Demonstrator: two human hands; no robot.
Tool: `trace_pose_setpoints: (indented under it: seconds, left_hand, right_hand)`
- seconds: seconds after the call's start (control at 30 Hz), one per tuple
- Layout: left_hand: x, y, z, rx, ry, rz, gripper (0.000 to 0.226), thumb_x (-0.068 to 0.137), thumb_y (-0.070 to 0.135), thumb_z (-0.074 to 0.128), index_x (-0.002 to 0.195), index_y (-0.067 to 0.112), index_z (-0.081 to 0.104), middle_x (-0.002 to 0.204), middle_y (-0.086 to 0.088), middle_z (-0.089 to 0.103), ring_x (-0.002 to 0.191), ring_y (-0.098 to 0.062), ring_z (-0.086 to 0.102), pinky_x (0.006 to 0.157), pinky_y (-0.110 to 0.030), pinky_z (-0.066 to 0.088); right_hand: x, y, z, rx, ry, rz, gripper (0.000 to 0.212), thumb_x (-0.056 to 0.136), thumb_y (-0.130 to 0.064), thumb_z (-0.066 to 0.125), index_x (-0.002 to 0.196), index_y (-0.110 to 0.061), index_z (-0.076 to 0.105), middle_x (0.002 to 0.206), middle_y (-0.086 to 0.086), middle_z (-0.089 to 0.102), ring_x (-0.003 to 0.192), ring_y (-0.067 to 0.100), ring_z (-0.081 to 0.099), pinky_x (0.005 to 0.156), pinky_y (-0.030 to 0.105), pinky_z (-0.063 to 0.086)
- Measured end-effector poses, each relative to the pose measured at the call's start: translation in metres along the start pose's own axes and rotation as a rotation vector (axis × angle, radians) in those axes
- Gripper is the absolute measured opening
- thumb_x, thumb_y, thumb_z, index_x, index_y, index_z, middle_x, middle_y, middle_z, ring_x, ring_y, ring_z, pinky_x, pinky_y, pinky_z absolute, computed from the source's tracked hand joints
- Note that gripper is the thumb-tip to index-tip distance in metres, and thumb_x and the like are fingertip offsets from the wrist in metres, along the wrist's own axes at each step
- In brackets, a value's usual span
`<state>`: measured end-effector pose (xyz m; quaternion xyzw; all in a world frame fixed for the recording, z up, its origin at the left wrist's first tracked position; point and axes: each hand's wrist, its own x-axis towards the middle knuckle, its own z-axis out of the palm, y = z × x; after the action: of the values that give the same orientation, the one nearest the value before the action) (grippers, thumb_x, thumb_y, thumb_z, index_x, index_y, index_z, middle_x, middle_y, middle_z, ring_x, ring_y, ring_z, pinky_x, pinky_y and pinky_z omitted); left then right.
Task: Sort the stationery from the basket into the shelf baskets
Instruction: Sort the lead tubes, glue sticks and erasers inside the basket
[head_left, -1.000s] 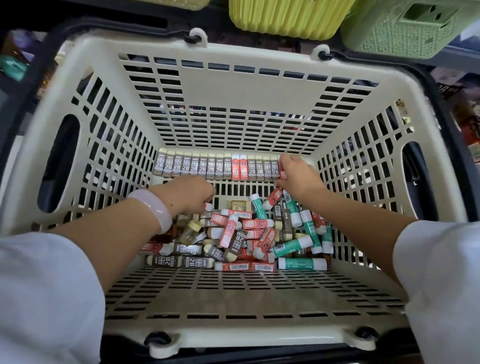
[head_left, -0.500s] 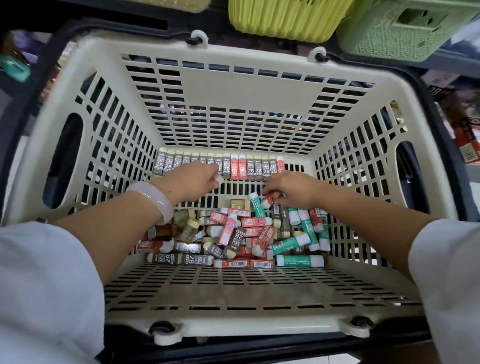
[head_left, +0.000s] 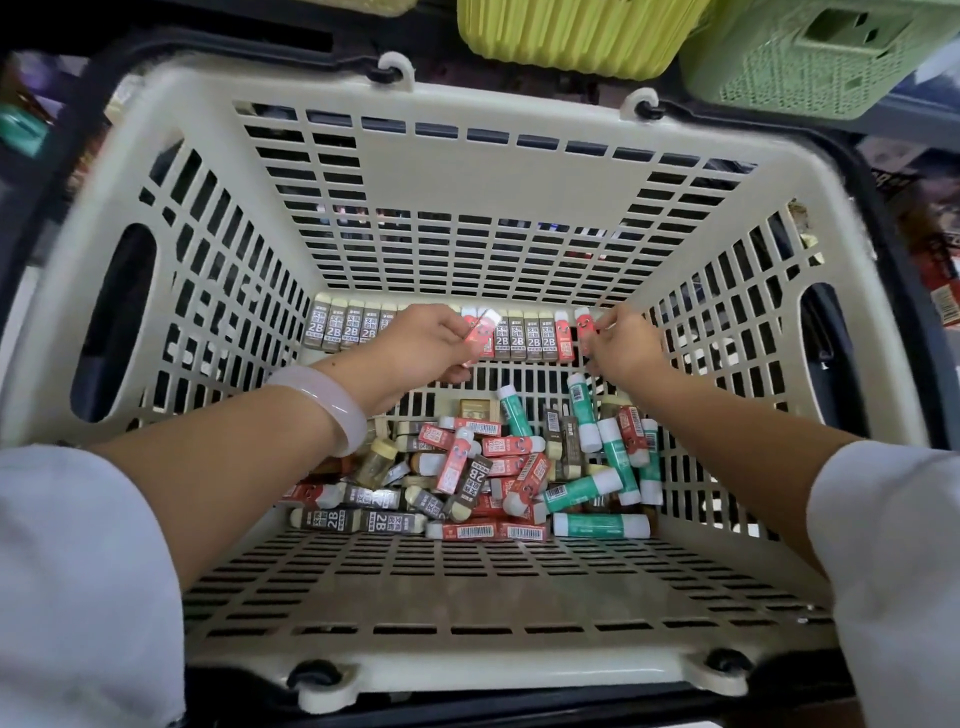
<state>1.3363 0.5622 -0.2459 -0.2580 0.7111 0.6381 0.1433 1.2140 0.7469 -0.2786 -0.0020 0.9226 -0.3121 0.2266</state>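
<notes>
A cream slotted basket (head_left: 467, 208) fills the view, and both of the person's hands reach into it toward its far wall. Along the foot of that wall stands a row of erasers (head_left: 524, 340), upright and side by side, mostly grey-brown 2B sleeves with a few red ones among them.

The left hand (head_left: 415, 348) is at the middle of the row, its fingers (head_left: 457, 332) curled and pinching a red eraser (head_left: 480, 340) that sits tilted against the row. A pale bangle (head_left: 327, 405) circles the left wrist.

The right hand (head_left: 623, 345) is at the right end of the row, its fingers clamped on another red eraser with a face print (head_left: 583, 332), held upright just beside the last red one in the row.

Nearer, on the basket floor, lies a loose pile of erasers (head_left: 467, 478) in red, grey-brown and beige sleeves, crossing one another at all angles. On the right side of the pile are several green erasers (head_left: 597, 486) with white ends, and 1 of them (head_left: 600, 525) lies flat along the near edge. 2 grey 2B pieces (head_left: 358, 519) lie end to end at the near left of the heap.

White sleeves (head_left: 78, 571) cover both forearms at the near corners. Past the far rim, a yellow-green shelf basket (head_left: 571, 31) and a paler green woven shelf basket (head_left: 810, 57) sit side by side.
</notes>
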Motion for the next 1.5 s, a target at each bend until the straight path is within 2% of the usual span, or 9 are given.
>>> trace_pose_setpoints:
  seconds: [0.1,0.23,0.37,0.57,0.7,0.93,1.17,1.37,1.5]
  left_hand:
    - [-0.003,0.002,0.011,-0.147,-0.019,-0.057,0.006,0.086,0.006,0.06,0.089,0.007,0.055,0.097,-0.012,0.063,0.069,-0.015,0.062,0.063,-0.017,0.055]
    - [-0.005,-0.001,0.017,-0.204,0.0,-0.117,0.023,0.086,0.001,0.059,0.108,-0.001,0.053,0.112,-0.018,0.054,0.072,-0.017,0.062,0.061,-0.015,0.055]
    - [-0.005,0.002,0.016,-0.244,0.045,-0.128,0.026,0.086,-0.001,0.06,0.11,-0.001,0.051,0.103,-0.017,0.058,0.07,-0.017,0.063,0.06,-0.015,0.055]
    - [-0.007,0.006,0.017,-0.232,0.054,0.016,0.02,0.082,-0.004,0.063,0.085,0.009,0.048,0.088,-0.012,0.06,0.073,-0.018,0.065,0.065,-0.019,0.057]
    - [-0.004,0.002,0.014,0.1,0.047,0.122,0.011,0.086,0.007,0.061,0.088,0.015,0.055,0.097,-0.004,0.059,0.086,-0.018,0.063,0.077,-0.024,0.054]
    - [-0.002,-0.017,0.01,0.931,-0.218,0.214,0.02,0.093,0.019,0.049,0.105,0.008,0.061,0.103,-0.004,0.063,0.087,-0.016,0.056,0.075,-0.023,0.043]
    - [0.001,-0.021,0.008,1.011,-0.362,0.147,0.022,0.092,0.023,0.053,0.108,0.009,0.057,0.104,-0.003,0.059,0.084,-0.014,0.05,0.062,-0.019,0.038]
    - [0.002,-0.023,0.005,1.076,-0.362,0.174,0.027,0.085,0.015,0.063,0.111,0.01,0.057,0.108,-0.002,0.057,0.093,-0.015,0.049,0.076,-0.024,0.04]
    - [0.004,-0.015,0.003,0.904,-0.234,0.242,0.018,0.089,0.02,0.057,0.105,0.011,0.062,0.099,0.0,0.06,0.088,-0.015,0.055,0.067,-0.019,0.041]
  right_hand:
    - [-0.003,0.001,0.005,0.158,-0.023,0.064,0.022,0.092,-0.007,0.053,0.077,-0.017,0.041,0.103,0.015,0.06,0.073,0.023,0.065,0.057,0.024,0.052]
    - [-0.004,0.003,0.004,-0.078,-0.029,0.018,0.014,0.092,-0.011,0.054,0.102,-0.005,0.06,0.097,0.016,0.064,0.084,0.03,0.065,0.077,0.039,0.054]
    - [-0.021,-0.02,0.004,-0.091,0.056,-0.167,0.014,0.095,-0.02,0.047,0.087,-0.015,0.056,0.068,-0.002,0.055,0.055,0.011,0.049,0.05,0.019,0.044]
    - [-0.057,-0.046,0.02,0.445,-0.459,-0.213,0.015,0.089,-0.018,0.059,0.103,-0.015,0.055,0.077,0.0,0.068,0.066,0.003,0.065,0.059,0.013,0.05]
    - [-0.045,-0.038,0.01,0.446,-0.248,-0.108,0.017,0.088,-0.013,0.06,0.103,-0.012,0.053,0.078,-0.001,0.062,0.063,0.005,0.061,0.056,0.016,0.047]
    - [-0.008,0.0,-0.01,-0.173,0.072,0.013,0.028,0.095,-0.012,0.046,0.121,-0.01,0.058,0.098,0.012,0.064,0.059,0.017,0.051,0.046,0.024,0.039]
    - [0.0,0.005,0.002,-0.309,0.085,-0.029,0.025,0.092,-0.002,0.045,0.109,-0.007,0.063,0.099,0.015,0.064,0.078,0.027,0.06,0.066,0.032,0.051]
    - [-0.004,0.004,-0.004,-0.328,0.084,-0.032,0.022,0.088,0.003,0.05,0.11,-0.004,0.05,0.11,0.018,0.058,0.094,0.031,0.059,0.077,0.04,0.052]
    - [-0.026,-0.018,0.003,-0.386,0.081,-0.346,0.013,0.091,-0.017,0.053,0.1,-0.007,0.054,0.103,0.007,0.055,0.083,0.018,0.052,0.072,0.028,0.045]
